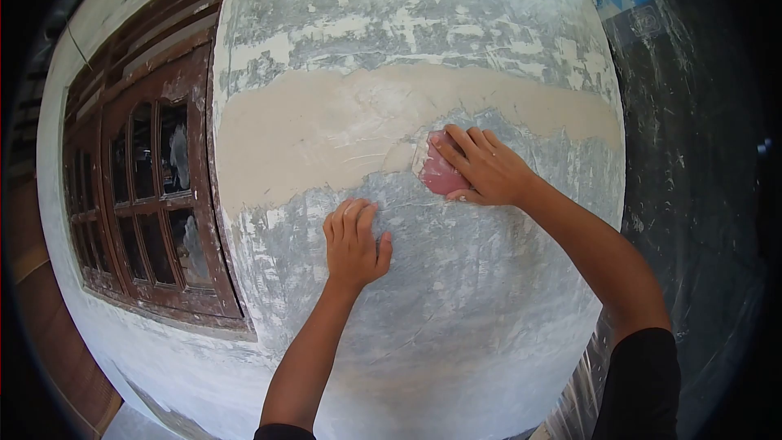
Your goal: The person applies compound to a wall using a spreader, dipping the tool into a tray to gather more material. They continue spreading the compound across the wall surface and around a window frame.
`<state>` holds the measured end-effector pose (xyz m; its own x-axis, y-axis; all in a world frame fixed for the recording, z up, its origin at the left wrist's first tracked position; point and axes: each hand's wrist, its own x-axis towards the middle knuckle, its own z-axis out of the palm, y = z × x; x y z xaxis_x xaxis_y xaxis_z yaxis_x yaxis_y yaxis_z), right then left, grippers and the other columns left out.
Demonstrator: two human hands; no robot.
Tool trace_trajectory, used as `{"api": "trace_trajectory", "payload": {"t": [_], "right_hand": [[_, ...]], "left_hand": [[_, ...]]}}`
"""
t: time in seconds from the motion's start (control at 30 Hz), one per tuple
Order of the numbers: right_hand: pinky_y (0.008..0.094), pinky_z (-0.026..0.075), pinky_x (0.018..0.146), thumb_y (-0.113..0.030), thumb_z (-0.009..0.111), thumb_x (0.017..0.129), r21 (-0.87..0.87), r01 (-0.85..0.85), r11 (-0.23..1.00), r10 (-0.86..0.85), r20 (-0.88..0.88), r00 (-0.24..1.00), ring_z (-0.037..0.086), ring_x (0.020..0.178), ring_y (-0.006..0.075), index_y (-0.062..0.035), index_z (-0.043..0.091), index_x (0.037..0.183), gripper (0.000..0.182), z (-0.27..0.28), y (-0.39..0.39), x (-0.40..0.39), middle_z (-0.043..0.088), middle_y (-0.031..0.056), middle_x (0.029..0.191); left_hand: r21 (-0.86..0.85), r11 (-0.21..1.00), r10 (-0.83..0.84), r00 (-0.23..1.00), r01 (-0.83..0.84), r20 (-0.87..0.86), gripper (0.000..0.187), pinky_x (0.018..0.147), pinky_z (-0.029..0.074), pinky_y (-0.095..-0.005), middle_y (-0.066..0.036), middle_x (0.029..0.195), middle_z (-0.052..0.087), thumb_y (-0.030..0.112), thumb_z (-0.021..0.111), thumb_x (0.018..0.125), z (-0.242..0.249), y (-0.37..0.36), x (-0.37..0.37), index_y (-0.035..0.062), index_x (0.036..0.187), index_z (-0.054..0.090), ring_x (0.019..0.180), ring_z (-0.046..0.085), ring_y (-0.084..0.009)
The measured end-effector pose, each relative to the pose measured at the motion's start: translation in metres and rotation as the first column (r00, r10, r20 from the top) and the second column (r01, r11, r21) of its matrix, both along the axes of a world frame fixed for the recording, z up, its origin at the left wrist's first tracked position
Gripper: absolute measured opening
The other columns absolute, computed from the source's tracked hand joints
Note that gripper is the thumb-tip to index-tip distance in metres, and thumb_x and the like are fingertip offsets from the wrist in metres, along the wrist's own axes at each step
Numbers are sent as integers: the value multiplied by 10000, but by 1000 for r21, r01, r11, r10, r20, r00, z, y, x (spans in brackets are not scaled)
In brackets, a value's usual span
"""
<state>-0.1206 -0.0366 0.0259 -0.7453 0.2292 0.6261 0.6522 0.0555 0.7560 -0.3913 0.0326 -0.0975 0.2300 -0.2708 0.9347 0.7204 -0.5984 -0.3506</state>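
Observation:
My right hand (490,169) is closed on a pink putty spreader (440,165), which it presses flat to the wall. Whitish filler coats the spreader's left edge. Just above and to the left, a broad beige band of putty (301,126) runs across the grey, patchy wall (456,293), with smear marks in its middle. Lower and to the left, my left hand (353,246) is at the wall under the band, with nothing in it. Its fingers are a little bent and the thumb stands apart.
On the left is a brown wooden window (151,187) with dark glass panes and worn, paint-spotted frames. A dark sheet (692,195) hangs along the right side, past the wall's edge. Clear plastic (580,395) shows at the lower right.

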Motion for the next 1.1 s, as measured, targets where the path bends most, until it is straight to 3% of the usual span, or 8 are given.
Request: {"api": "trace_trajectory", "payload": {"t": [0.23,0.33,0.4,0.47,0.5,0.7,1.03,1.1], "right_hand": [[403,418,946,-622,645,804,8,30,1000,-29,-45,999,495,1075,318,-13,444,1425,892,-1,-24,28,466,184,1347],[414,455,895,-554,683,828,91,-141,986,155,-178,972,546,1022,327,-28,545,1352,755,-8,-34,33,532,172,1289],[415,496,781,-448,712,858,165,-359,919,395,-353,848,617,873,326,-25,657,1181,535,-15,-35,22,642,158,1092],[409,500,724,-409,715,868,54,-446,893,412,-496,764,630,812,323,-15,671,1101,460,-18,-40,5,661,158,997],[403,503,668,-370,718,878,-43,-541,840,398,-629,668,643,750,320,-6,685,1021,393,-18,-42,-5,679,158,901],[429,492,629,-322,709,891,-212,-534,819,204,-761,616,655,724,366,-8,643,895,321,1,-41,-58,668,211,784],[444,497,682,-355,723,864,-236,-560,794,269,-689,673,651,758,395,-5,623,885,364,30,-3,-81,667,215,788],[447,495,694,-363,726,861,-241,-475,846,174,-719,673,654,775,385,-5,622,883,374,36,-1,-71,667,209,790]], "left_hand": [[-8,1000,18,1000,-19,-7,491,1029,305,-494,-158,1263,505,236,592,836,-1,1,1,21,1263,480,1226,448,-367],[-17,1000,15,1000,-16,-17,484,1023,307,-495,-157,1257,503,224,591,831,0,1,2,28,1260,484,1223,448,-365],[-23,1000,9,1000,-10,-21,483,1021,306,-495,-158,1255,503,217,592,827,0,1,2,32,1260,486,1221,449,-364],[-25,1000,9,999,-10,-38,476,1022,304,-497,-157,1262,497,207,599,823,2,1,2,39,1255,491,1227,441,-361],[-25,1000,8,999,-9,-41,476,1022,304,-497,-157,1262,497,207,599,823,2,0,3,39,1255,491,1227,441,-361],[-59,998,-15,999,12,-47,463,1023,295,-506,-154,1277,484,206,609,826,6,-4,-3,45,1247,501,1243,426,-359],[-3,1000,14,998,-14,-60,443,1015,305,-505,-164,1259,490,217,616,825,13,-1,-11,40,1217,509,1233,443,-367],[-19,1000,5,999,-6,-51,438,1015,307,-505,-165,1253,493,217,616,824,16,0,-12,40,1211,510,1231,447,-369]]}}
